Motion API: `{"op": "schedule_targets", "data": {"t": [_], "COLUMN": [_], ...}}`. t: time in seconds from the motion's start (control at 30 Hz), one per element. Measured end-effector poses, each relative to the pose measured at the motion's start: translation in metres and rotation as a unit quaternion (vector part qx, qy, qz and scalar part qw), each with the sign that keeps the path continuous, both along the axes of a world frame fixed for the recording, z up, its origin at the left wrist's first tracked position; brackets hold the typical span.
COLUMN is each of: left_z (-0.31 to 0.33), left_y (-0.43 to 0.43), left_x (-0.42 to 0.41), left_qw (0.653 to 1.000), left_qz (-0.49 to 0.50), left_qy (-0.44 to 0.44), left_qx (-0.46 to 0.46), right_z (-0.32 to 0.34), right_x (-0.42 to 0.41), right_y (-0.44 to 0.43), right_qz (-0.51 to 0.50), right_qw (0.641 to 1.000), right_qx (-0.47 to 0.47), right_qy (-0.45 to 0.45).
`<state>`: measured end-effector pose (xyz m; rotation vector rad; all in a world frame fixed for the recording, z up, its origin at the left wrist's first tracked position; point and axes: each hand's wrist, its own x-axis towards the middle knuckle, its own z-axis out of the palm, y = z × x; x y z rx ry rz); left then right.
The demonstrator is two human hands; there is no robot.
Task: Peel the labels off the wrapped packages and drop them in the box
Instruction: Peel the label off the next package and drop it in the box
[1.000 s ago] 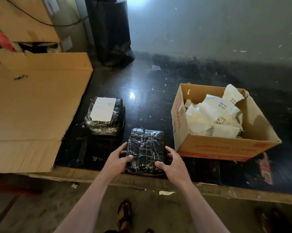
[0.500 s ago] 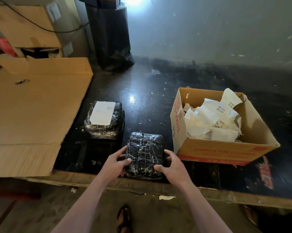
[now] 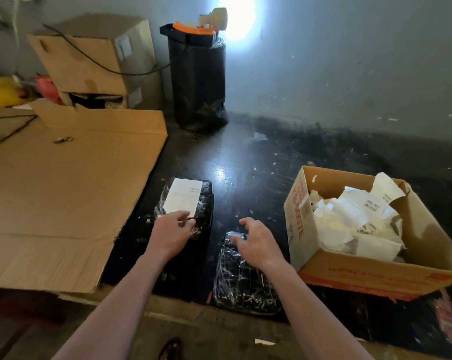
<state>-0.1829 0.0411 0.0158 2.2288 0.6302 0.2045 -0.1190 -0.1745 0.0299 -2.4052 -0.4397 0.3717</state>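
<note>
Two black packages wrapped in clear film lie on the dark table. The far package [image 3: 202, 203] carries a white label [image 3: 183, 195] on top. My left hand [image 3: 171, 233] reaches to the near edge of that label, fingers curled at its lower corner. The near package [image 3: 245, 279] has no label showing and sits at the table's front edge. My right hand [image 3: 256, 242] hovers over its far end, fingers spread and holding nothing. The cardboard box [image 3: 354, 271] to the right holds several crumpled white labels [image 3: 349, 219].
A large flattened cardboard sheet [image 3: 58, 193] covers the table's left side. Stacked cartons [image 3: 95, 61] and a tall black-bagged bin [image 3: 197, 81] stand at the back by the wall. The table's front edge [image 3: 183, 305] runs just below the near package.
Both hands have let go of the near package. The left hand moved forward to the labelled package; the right hand lifted and opened. The camera view tilted up.
</note>
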Motion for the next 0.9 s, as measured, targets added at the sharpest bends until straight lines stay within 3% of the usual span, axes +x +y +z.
{"op": "schedule_targets", "data": {"t": [0.3, 0.67, 0.9], "left_z": [-0.008, -0.047, -0.054], "left_y": [0.108, 0.160, 0.176], "left_x": [0.060, 0.087, 0.099], "left_qw": [0.997, 0.975, 0.944], "left_qz": [-0.010, -0.085, -0.092], "left_qy": [0.060, 0.146, 0.160], "left_qx": [0.053, -0.146, -0.273], "right_z": [-0.007, -0.038, -0.031], "right_x": [0.055, 0.082, 0.096], "right_y": [0.116, 0.164, 0.186], "right_qz": [-0.022, -0.138, -0.117], "right_qw": [0.995, 0.977, 0.984], "right_qx": [-0.048, -0.015, -0.053], "right_qy": [0.088, 0.161, 0.121]}}
